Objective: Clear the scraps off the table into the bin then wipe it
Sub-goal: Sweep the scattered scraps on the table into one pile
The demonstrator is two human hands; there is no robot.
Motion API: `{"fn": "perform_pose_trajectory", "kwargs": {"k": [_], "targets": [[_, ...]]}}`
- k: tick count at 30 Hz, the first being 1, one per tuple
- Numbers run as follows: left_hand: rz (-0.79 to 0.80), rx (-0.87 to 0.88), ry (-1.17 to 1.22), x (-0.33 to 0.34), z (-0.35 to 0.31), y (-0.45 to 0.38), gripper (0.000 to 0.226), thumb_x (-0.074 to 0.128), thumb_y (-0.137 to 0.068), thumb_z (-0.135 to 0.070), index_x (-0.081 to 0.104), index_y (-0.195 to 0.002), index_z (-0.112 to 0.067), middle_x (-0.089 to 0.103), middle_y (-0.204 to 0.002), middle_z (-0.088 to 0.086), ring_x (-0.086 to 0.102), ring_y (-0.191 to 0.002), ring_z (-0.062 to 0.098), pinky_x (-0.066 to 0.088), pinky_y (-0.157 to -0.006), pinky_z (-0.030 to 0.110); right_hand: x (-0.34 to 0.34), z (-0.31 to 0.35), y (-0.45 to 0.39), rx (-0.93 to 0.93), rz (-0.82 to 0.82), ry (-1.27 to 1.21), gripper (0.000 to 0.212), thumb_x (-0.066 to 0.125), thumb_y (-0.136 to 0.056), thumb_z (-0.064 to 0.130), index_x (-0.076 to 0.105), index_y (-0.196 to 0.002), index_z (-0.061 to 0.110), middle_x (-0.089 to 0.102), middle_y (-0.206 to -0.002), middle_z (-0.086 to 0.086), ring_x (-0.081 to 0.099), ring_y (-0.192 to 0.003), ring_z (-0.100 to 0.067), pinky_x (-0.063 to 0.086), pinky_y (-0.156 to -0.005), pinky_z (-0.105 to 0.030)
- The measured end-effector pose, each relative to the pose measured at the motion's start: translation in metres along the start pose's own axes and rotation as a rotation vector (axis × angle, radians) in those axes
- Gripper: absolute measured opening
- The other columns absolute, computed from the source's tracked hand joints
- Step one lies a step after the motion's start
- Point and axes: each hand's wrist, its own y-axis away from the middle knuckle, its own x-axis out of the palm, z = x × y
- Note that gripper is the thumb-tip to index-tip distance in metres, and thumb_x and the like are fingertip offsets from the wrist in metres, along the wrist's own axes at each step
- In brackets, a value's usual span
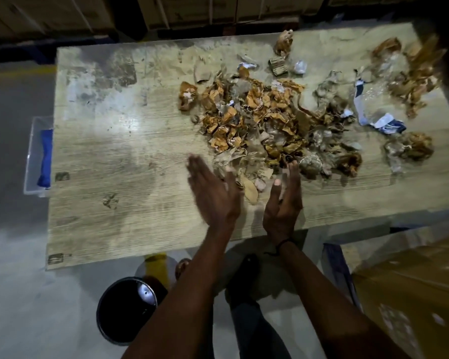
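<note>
- I see the table (101,141) carrying the scraps (270,120), heaped right of centre.
- The bin (122,314) stands on the floor below the near edge.
- My left hand (213,193) and right hand (283,203) hover flat-fingered, palms facing, holding nothing, at the heap's near edge.

Dim, glare on table (130,125) (hands (213,193) motion-blurred), edges warped.

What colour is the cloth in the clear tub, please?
Blue; the cloth shows in the head view, left of the table.
</note>
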Motion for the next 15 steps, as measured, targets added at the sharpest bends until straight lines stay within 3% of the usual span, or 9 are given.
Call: {"fn": "perform_pose_trajectory", "kwargs": {"k": [3,7,9,11,12,15], "targets": [[0.046,0.077,0.054,0.023,-0.035,-0.001,0.084,0.024,-0.107,-0.061,0.011,-0.167,-0.004,0.01,-0.176,0.015,0.008,-0.163,0.027,0.011,-0.133,0.044,-0.011,0.002,-0.013,-0.078,-0.098,0.031,0.047,0.043,-0.11,0.018,0.041,-0.155,0.003,0.046,-0.159,-0.013,0.045,-0.148,-0.021,0.04,-0.119,-0.035],[0.032,0.089,0.134,0.033,-0.042,-0.003,0.083,0.026,-0.107,-0.06,0.01,-0.168,-0.006,0.007,-0.176,0.014,0.007,-0.163,0.026,0.009,-0.132,0.043,-0.033,0.0,-0.046,-0.077,-0.27,0.084,0.044,0.044,-0.11,0.02,0.048,-0.15,0.003,0.051,-0.154,-0.017,0.048,-0.143,-0.021,0.038,-0.115,-0.021],[0.018,0.088,0.173,0.029,-0.034,-0.004,0.079,0.031,-0.109,-0.056,0.01,-0.168,-0.007,0.006,-0.177,0.013,0.006,-0.163,0.026,0.01,-0.132,0.046,-0.044,-0.012,-0.062,-0.07,-0.326,0.127,0.044,0.044,-0.109,0.021,0.047,-0.151,0.006,0.049,-0.156,-0.018,0.044,-0.146,-0.026,0.034,-0.12,-0.027],[-0.016,0.112,0.165,0.026,-0.024,-0.008,0.077,0.035,-0.109,-0.051,0.013,-0.167,-0.005,0.008,-0.176,0.015,0.009,-0.163,0.029,0.013,-0.131,0.05,-0.058,-0.032,-0.08,-0.003,-0.372,0.223,0.047,0.043,-0.11,0.033,0.048,-0.151,0.011,0.046,-0.158,-0.017,0.041,-0.148,-0.034,0.033,-0.122,-0.049],[-0.032,0.121,0.153,0.025,-0.02,-0.012,0.076,0.035,-0.109,-0.051,0.015,-0.167,-0.004,0.009,-0.176,0.016,0.01,-0.163,0.031,0.015,-0.131,0.051,-0.065,-0.042,-0.089,0.054,-0.387,0.266,0.048,0.043,-0.109,0.038,0.05,-0.151,0.014,0.043,-0.161,-0.015,0.038,-0.15,-0.034,0.032,-0.121,-0.053],[-0.044,0.119,0.175,0.023,-0.02,-0.026,0.078,0.031,-0.109,-0.055,0.015,-0.167,-0.005,0.01,-0.176,0.015,0.012,-0.162,0.031,0.017,-0.13,0.049,-0.073,-0.061,-0.11,0.221,-0.338,0.201,0.057,0.043,-0.106,0.045,0.046,-0.155,0.016,0.029,-0.168,-0.015,0.031,-0.154,-0.03,0.037,-0.119,-0.042]]}}
